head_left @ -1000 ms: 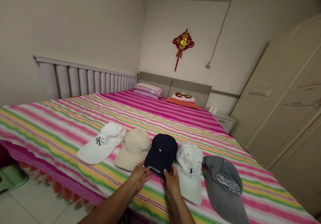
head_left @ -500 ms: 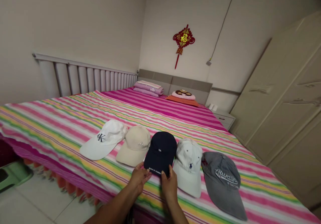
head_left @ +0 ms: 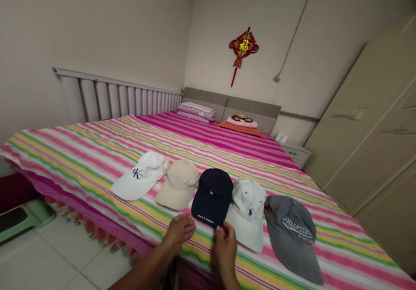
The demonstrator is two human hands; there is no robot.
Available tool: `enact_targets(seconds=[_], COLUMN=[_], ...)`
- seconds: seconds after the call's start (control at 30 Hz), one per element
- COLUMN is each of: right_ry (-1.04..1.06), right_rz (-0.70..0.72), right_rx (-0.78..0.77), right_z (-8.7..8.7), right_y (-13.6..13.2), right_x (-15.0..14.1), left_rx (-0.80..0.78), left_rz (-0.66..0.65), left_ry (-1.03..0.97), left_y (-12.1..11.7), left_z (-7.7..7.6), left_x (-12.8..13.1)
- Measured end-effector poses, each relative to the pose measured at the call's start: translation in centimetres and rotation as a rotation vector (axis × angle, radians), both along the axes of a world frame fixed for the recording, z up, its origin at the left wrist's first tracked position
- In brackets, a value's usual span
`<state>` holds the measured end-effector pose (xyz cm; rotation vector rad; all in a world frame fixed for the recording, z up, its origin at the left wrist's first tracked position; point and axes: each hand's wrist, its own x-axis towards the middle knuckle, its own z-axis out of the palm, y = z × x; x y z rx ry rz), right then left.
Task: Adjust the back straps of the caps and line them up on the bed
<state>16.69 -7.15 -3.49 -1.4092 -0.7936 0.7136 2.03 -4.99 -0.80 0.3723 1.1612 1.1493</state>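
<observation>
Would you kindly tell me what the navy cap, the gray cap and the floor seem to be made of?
Navy cap: probably woven cloth, matte; it curves softly without shine.
Gray cap: likely cotton cloth, matte; it looks dull and slightly uneven in tone.
Floor: apparently ceramic tile, smooth; pale, divided by straight lines, though stone is possible.

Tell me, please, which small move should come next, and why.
Perhaps ease the right hand back from the navy cap. Its fingers are at the brim, though whether they touch is hard to tell; the left hand, open, seems just clear of it. The cap lies on the sheet between the beige cap and a white cap, so it probably needs no holding.
</observation>
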Motion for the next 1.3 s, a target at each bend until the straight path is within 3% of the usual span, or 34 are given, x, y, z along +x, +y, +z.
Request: enact_targets(seconds=[0.17, 0.27, 0.4, 0.87, 1.07, 1.13, 1.3], right_ry=[0.392, 0.627, 0.840, 0.931, 0.911, 0.916, 0.925], right_rz=[0.134, 0.246, 0.254, 0.237, 0.261, 0.279, 0.311], right_rx=[-0.140, -0.232, -0.309, -0.261, -0.289, -0.309, -0.416], right_z=[0.0, 0.9, 2.0, 0.8, 0.9, 1.0, -0.2], right_y=[-1.4, -1.1, 0.2, 0.0, -0.6, -1.1, -2.7], right_x=[-1.3, -1.9, -2.0, -1.6, -1.4, -1.2, -0.4], left_rx=[-0.001, 0.014, 0.073, 0.178, 0.156, 0.094, 0.029], left_rz=[0.311, 0.353, 0.365, 0.294, 0.176, 0.268, 0.660], left_ry=[-0.051, -0.081, -0.120, -0.127, -0.089, -0.103, -0.100], left_y=[0.8, 2.4, 4.0, 3.4, 2.1, 1.9, 2.9], left_z=[-0.8, -0.6, 0.0, -0.7, -1.0, -1.1, -0.3], left_x=[-3.6, -4.9, -5.1, -5.2, -6.6, -7.8, -12.3])
